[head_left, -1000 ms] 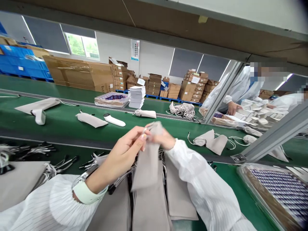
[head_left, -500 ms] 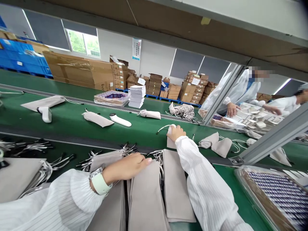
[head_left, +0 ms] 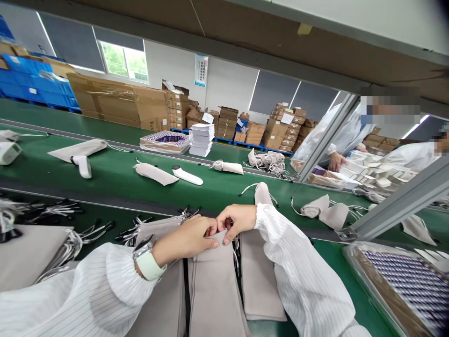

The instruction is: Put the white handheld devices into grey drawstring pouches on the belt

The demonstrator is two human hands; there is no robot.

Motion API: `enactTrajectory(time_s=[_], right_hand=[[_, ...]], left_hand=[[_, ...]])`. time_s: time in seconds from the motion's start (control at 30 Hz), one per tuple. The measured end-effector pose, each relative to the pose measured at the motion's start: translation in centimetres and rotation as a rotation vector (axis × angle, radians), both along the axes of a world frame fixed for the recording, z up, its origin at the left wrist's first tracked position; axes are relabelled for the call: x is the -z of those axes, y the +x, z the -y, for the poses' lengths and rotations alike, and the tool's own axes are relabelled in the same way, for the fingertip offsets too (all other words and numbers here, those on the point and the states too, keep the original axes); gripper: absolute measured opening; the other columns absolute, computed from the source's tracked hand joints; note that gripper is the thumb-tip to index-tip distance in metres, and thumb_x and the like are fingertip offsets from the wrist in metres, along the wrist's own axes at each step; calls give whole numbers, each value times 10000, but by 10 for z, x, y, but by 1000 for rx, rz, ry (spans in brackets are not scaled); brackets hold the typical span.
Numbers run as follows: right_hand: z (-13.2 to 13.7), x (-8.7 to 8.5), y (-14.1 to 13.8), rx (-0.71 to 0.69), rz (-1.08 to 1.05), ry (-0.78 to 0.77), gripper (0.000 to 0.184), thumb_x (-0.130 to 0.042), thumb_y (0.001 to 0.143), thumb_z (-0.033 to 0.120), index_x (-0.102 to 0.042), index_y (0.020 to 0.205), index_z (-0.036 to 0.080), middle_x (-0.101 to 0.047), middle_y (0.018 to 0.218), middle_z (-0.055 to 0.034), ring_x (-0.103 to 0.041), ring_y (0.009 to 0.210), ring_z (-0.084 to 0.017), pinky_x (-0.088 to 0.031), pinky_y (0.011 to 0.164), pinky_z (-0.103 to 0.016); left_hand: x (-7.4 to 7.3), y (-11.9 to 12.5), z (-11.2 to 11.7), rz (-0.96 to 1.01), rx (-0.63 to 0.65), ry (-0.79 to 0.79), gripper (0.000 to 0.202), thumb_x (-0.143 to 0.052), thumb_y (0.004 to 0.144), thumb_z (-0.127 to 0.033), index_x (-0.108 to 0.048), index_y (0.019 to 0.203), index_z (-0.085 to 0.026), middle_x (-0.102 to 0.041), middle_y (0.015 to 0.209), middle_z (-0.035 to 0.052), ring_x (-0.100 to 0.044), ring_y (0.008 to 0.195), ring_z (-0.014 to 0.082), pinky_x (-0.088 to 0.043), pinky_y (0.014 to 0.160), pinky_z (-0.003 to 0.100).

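Far out to the left of the left hand (head_left: 187,239), a flat grey stack (head_left: 28,255) with loose cords lay on the bench (head_left: 326,262). Closer in, a white-strapped watch (head_left: 149,266) sat on the wrist, just behind that hand, and a left pile (head_left: 164,309) of grey pouches lay under the forearm. The left hand was curled, with thumb and fingertips pinching the top edge of the grey pouch (head_left: 213,290), which lay flat on top of the middle pile, directly beneath both hands. Beyond the left hand, on the green conveyor belt (head_left: 112,182), a filled pouch (head_left: 154,173) and a white device (head_left: 187,176) lay side by side, apart from each other. The right hand (head_left: 236,220) touched the left one fingertip to fingertip, its fingers bent down and pinching the same top edge; whether the two hands held one layer of cloth or both could not be told from this angle. Just below the right hand a right pile (head_left: 257,276) of pouches lay beside the middle one. Just past the right hand a drawstring pouch (head_left: 263,193) rested on the belt with its cord trailing. Well to the right of it, a tray (head_left: 358,255) of small purple items stood at the bench edge, and farther off a co-worker's hand (head_left: 336,161) rested among white cartons
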State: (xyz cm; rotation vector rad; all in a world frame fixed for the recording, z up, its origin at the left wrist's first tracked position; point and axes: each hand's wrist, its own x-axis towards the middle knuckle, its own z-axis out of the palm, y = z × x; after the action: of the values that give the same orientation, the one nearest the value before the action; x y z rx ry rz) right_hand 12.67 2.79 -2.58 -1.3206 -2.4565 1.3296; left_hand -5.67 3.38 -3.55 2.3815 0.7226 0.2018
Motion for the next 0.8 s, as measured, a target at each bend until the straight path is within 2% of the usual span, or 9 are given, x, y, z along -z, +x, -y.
enactTrajectory(time_s=[0.13,0.2,0.3,0.37,0.47,0.53,0.6,0.7,0.8], right_hand=[[-12,19,14,71,-59,-224,278,-693,515,334,-575,633,112,-546,535,48,-477,495,-49,-364,498,-161],[-14,23,19,101,-68,-245,289,-703,498,334,-596,645,111,-567,552,37,-502,515,-58,-378,514,-165],[-13,22,24,111,-95,-245,307,-692,514,348,-613,693,111,-587,596,19,-518,539,-66,-390,511,-168],[-18,19,25,175,-113,-179,335,-660,564,367,-608,781,117,-594,640,5,-519,538,-68,-387,475,-166],[-43,18,20,437,-17,89,286,-567,674,346,-576,878,145,-608,717,-13,-541,563,-83,-394,453,-174],[-73,22,9,599,100,266,258,-521,713,316,-558,914,158,-614,772,-32,-563,632,-109,-422,510,-206],[-108,28,-5,689,181,370,295,-526,709,306,-536,969,166,-609,839,-52,-566,742,-143,-433,625,-252],[-160,40,-28,770,249,454,446,-568,678,319,-472,1082,155,-572,980,-93,-518,922,-194,-381,788,-309],[-197,51,-45,825,279,495,610,-618,630,325,-390,1167,149,-496,1118,-132,-445,1043,-246,-326,858,-359]], left_hand=[[-9,-4,-2,37,67,-120,141,-465,722,-306,-429,700,-172,-434,631,-46,-364,550,93,-270,496,194],[-9,-5,-3,30,42,-145,167,-481,713,-330,-431,753,-176,-427,635,-45,-376,549,97,-288,489,193],[-4,-5,-5,-18,-19,-81,219,-540,670,-307,-469,837,-185,-480,706,-19,-452,631,136,-340,543,218],[0,-4,-4,-30,-50,-18,204,-563,646,-241,-507,834,-183,-515,773,10,-483,740,180,-364,623,250],[6,-2,-2,-1,-55,29,149,-552,635,-142,-537,779,-174,-536,821,38,-472,860,221,-359,720,284],[9,-2,1,23,-34,47,156,-524,641,-94,-539,772,-176,-540,845,44,-466,888,226,-358,736,291],[10,-2,4,43,-10,61,179,-491,640,-54,-538,764,-175,-540,842,47,-471,878,222,-364,726,292],[12,-3,5,66,14,83,238,-449,627,-9,-542,774,-170,-542,835,52,-481,863,214,-371,719,290],[13,-5,3,75,27,88,277,-439,619,1,-553,805,-168,-551,855,62,-487,876,220,-379,724,287]])
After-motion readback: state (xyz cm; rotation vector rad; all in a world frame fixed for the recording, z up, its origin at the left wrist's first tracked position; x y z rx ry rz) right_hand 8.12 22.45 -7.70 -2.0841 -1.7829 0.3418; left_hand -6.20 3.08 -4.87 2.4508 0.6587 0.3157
